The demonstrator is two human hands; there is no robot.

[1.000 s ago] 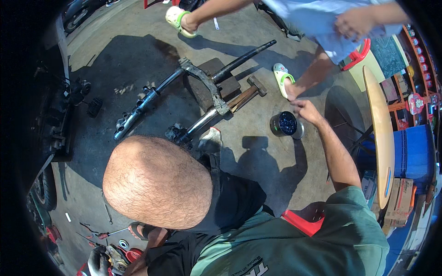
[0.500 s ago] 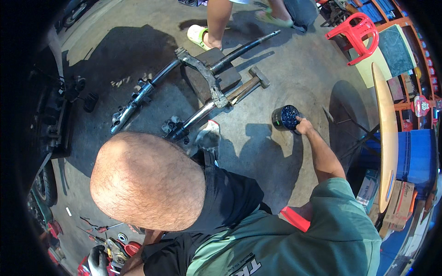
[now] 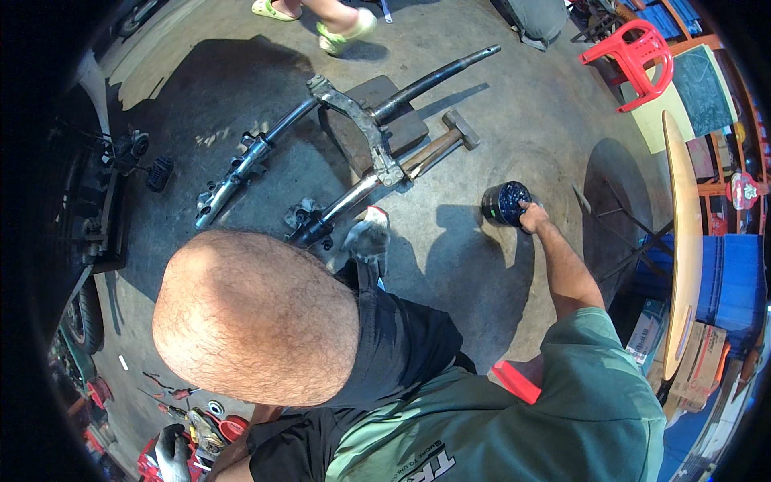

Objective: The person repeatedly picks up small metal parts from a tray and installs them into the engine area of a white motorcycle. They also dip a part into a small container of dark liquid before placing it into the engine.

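Note:
At the right, my right hand (image 3: 532,216) is bare and closed on the near edge of a round black tub (image 3: 504,204). The tub is tilted with its mouth toward me, and dark, shiny contents with blue glints show inside. At the lower left, my left hand (image 3: 171,455) wears a grey-white glove with dark fingertips, beside a red tray of tools (image 3: 152,464); its grip is unclear. A soiled white glove (image 3: 368,238) with a red edge lies on the floor. Beyond my knee rests a motorcycle front fork (image 3: 353,120), its clamp propped on a dark block (image 3: 405,132).
A sledgehammer (image 3: 460,130) with a wooden handle lies against the fork. A folding table (image 3: 683,249) on its side, a red plastic chair (image 3: 634,60), and cardboard boxes (image 3: 697,365) stand at the right. Motorcycle parts (image 3: 128,153) are at the left. Another person's foot (image 3: 344,32) is at the top.
The other person's feet have moved left and farther off. The whole view has shifted slightly; my right hand stays on the tub, and the fork lies as before.

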